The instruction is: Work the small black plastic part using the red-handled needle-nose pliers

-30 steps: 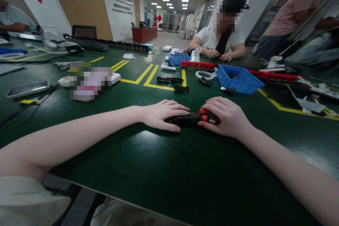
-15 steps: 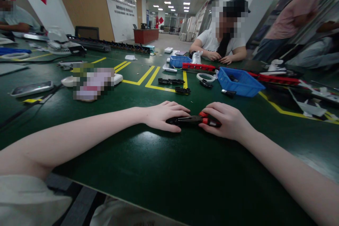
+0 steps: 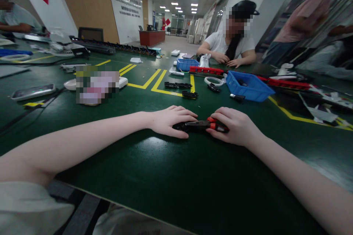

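My right hand is closed round the red and black handles of a pair of pliers, low over the green table. The jaws point left and meet a small black part. My left hand is closed on that part, thumb on the near side and fingers over the far side, hiding much of it. Whether the jaws grip the part, I cannot tell. Similar black parts lie on the table beyond my hands.
At the right stands a blue bin with dark pieces inside, beside a white ring. Red strips lie farther back. A phone and a grey device lie at the left. A person sits across the table.
The pliers and my right hand have shifted very slightly left. My left hand stays in place on the black part.
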Tool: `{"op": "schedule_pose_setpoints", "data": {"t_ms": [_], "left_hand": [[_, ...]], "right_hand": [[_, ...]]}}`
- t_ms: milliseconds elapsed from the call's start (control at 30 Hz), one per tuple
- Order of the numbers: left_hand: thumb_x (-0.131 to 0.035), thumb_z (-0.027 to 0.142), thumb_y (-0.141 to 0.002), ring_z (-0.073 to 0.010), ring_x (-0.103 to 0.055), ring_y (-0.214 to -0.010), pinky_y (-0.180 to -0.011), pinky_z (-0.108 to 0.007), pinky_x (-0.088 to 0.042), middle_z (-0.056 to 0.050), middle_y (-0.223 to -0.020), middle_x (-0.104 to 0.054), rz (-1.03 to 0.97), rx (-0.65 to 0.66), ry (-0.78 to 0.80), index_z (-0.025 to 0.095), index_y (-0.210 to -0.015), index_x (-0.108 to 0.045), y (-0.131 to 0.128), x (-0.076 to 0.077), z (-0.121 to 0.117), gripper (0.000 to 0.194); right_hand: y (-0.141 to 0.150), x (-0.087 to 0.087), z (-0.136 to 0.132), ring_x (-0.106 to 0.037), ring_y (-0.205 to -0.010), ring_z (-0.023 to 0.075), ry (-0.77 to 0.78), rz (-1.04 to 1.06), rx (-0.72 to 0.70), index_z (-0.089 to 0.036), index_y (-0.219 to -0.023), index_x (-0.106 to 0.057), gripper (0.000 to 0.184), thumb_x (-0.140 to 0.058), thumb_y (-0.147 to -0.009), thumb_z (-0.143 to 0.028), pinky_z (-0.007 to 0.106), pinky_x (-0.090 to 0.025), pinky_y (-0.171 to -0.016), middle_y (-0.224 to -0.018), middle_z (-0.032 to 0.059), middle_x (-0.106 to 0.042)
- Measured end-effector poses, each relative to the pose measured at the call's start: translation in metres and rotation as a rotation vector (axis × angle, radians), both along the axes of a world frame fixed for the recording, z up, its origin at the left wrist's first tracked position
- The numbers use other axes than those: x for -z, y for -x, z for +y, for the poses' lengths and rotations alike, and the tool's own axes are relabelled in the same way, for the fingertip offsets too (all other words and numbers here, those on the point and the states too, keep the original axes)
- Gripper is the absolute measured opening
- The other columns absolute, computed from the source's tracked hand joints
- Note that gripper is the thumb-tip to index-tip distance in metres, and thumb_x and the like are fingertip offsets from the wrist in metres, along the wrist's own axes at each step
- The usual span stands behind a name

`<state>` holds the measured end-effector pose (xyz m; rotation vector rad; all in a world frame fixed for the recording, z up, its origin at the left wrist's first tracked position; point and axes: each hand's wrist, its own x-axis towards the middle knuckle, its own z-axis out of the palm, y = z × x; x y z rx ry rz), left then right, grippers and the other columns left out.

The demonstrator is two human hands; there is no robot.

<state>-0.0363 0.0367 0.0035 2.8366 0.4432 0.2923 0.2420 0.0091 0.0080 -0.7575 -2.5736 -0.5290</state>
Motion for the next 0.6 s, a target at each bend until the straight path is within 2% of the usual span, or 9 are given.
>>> {"op": "schedule_pose_setpoints", "data": {"t_ms": [267,600], "left_hand": [[-0.054,0.051,-0.09,-0.0306,-0.041,-0.13,-0.107,-0.045,-0.029,-0.01,-0.148,-0.041,-0.006,-0.006,0.01,0.021,-0.14,-0.042,-0.0004,-0.0003,-0.0006,0.06],[-0.056,0.051,-0.089,-0.0302,-0.041,-0.13,-0.106,-0.045,-0.031,-0.01,-0.147,-0.042,-0.02,-0.023,0.013,0.022,-0.139,-0.044,-0.001,-0.0007,-0.0021,0.059]], "right_hand": [[0.0006,-0.0012,-0.0001,-0.062,-0.077,0.0212,0.024,0.013,-0.004,-0.017,-0.097,-0.062,0.028,-0.062,-0.083,-0.041,0.035,-0.052,-0.067,-0.092,0.0111,-0.065],[0.0019,-0.0021,-0.0011,-0.061,-0.075,0.0207,0.014,-0.005,0.019,-0.017,-0.096,-0.062,0.027,-0.061,-0.084,-0.041,0.034,-0.051,-0.065,-0.09,0.0105,-0.065]]}}
